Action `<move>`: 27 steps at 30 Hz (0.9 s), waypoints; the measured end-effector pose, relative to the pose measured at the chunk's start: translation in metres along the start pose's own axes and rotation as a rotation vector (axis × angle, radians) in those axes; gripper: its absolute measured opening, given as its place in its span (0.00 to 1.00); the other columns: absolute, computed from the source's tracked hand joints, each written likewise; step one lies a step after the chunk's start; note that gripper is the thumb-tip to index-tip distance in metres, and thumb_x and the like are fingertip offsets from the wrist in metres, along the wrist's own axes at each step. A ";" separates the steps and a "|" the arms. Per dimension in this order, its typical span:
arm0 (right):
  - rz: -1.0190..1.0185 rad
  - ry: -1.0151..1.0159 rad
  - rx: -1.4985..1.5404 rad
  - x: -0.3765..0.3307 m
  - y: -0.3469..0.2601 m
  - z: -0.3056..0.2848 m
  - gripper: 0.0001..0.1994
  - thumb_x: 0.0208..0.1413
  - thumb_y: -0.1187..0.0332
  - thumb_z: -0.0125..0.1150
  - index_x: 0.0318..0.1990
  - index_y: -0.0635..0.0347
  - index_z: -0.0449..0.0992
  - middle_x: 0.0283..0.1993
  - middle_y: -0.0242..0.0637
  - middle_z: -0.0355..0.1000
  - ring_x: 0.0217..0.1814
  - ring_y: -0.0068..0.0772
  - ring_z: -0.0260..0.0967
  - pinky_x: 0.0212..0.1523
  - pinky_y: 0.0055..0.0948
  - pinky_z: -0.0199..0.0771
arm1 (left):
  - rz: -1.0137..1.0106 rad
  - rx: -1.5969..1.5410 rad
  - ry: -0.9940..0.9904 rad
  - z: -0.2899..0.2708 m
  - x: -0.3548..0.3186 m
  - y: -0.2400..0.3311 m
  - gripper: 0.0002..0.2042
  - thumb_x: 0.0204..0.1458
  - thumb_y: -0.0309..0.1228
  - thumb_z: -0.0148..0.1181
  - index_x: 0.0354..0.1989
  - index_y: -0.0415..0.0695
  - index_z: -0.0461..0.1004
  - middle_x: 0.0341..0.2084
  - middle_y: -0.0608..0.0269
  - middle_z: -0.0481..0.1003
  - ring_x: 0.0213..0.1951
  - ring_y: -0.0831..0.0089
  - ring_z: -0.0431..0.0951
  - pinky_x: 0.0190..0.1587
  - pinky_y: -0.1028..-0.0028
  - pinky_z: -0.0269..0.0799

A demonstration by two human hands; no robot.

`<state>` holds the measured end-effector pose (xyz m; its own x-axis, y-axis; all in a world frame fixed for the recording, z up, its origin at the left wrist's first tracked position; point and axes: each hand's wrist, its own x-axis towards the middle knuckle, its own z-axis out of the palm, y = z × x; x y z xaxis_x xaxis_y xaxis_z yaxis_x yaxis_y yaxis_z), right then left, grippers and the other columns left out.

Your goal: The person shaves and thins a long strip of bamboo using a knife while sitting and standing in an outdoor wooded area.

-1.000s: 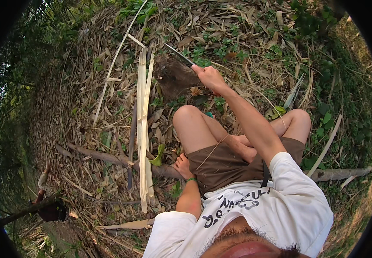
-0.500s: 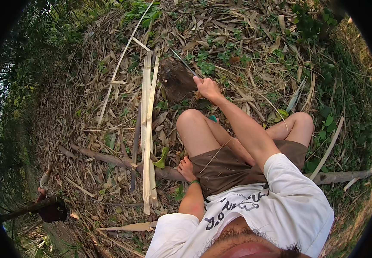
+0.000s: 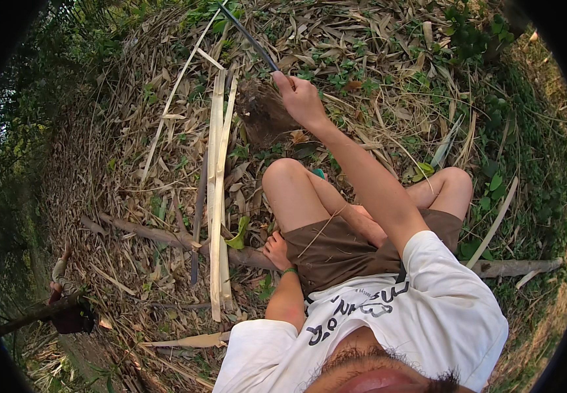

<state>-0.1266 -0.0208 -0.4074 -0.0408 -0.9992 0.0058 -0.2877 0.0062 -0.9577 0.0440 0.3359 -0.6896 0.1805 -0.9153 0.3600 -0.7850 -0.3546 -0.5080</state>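
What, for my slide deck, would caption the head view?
Right hand holds a long blade; left hand by a log near pale wood strips.

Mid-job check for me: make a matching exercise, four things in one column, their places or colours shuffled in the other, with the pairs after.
Things:
1. blade
2. strips
3. shorts
4. wristband

Places or colours:
A. lying across the log
B. green
C. in the right hand
D. brown

Pairs: 1-C, 2-A, 3-D, 4-B
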 end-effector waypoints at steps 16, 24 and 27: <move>0.660 -0.221 0.005 -0.006 0.142 0.003 0.31 0.62 0.39 0.48 0.25 0.61 0.71 0.21 0.35 0.68 0.21 0.30 0.66 0.24 0.35 0.67 | -0.002 0.047 -0.009 -0.006 0.007 -0.001 0.03 0.61 0.34 0.50 0.37 0.62 0.66 0.29 0.78 0.66 0.31 0.81 0.70 0.40 0.76 0.69; 0.353 -0.125 -0.323 -0.036 0.156 0.012 0.36 0.60 0.39 0.47 0.45 0.72 0.79 0.43 0.60 0.77 0.51 0.60 0.73 0.54 0.49 0.70 | -0.009 0.026 -0.050 -0.007 0.005 0.002 0.04 0.62 0.35 0.49 0.33 0.57 0.66 0.27 0.71 0.68 0.32 0.74 0.73 0.45 0.69 0.72; 0.341 -0.133 -0.334 -0.053 0.169 0.004 0.34 0.61 0.40 0.47 0.47 0.70 0.78 0.45 0.57 0.77 0.51 0.59 0.73 0.54 0.49 0.70 | -0.050 -0.140 -0.110 -0.032 0.017 0.003 0.04 0.62 0.35 0.50 0.33 0.58 0.66 0.27 0.72 0.68 0.33 0.74 0.73 0.45 0.70 0.72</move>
<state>-0.1693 0.0332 -0.5705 -0.0697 -0.9345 -0.3491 -0.5707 0.3243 -0.7544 0.0255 0.3255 -0.6602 0.2789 -0.9153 0.2905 -0.8468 -0.3771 -0.3751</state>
